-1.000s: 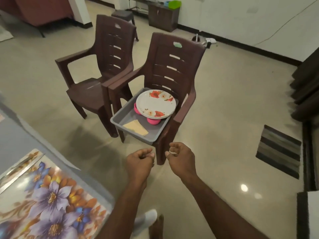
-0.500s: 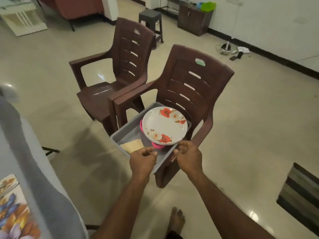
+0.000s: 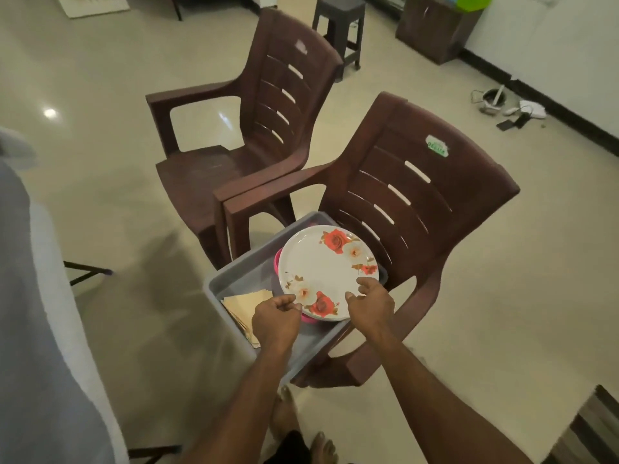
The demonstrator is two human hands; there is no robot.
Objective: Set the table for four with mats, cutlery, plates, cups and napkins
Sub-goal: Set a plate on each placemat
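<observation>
A grey tray (image 3: 234, 274) sits on the seat of the nearer brown chair (image 3: 412, 209). In it a white plate (image 3: 326, 267) with red flowers rests on pink cups (image 3: 277, 261), and beige napkins (image 3: 243, 304) lie at its left. My left hand (image 3: 276, 318) hovers over the tray at the plate's near left rim, fingers loosely curled and holding nothing. My right hand (image 3: 370, 301) reaches over the plate's near right rim with fingers spread; whether it touches the plate I cannot tell.
A second brown chair (image 3: 254, 128) stands beside the first, to its left. The table's grey edge (image 3: 43, 329) runs down the left side. A dark stool (image 3: 340, 15) and a cabinet (image 3: 435, 25) stand at the back. My bare feet (image 3: 301, 430) are on the tiled floor.
I have stepped closer to the chair. Both hands have moved forward from in front of the tray to over the plate's near rim, and the right hand's fingers have opened.
</observation>
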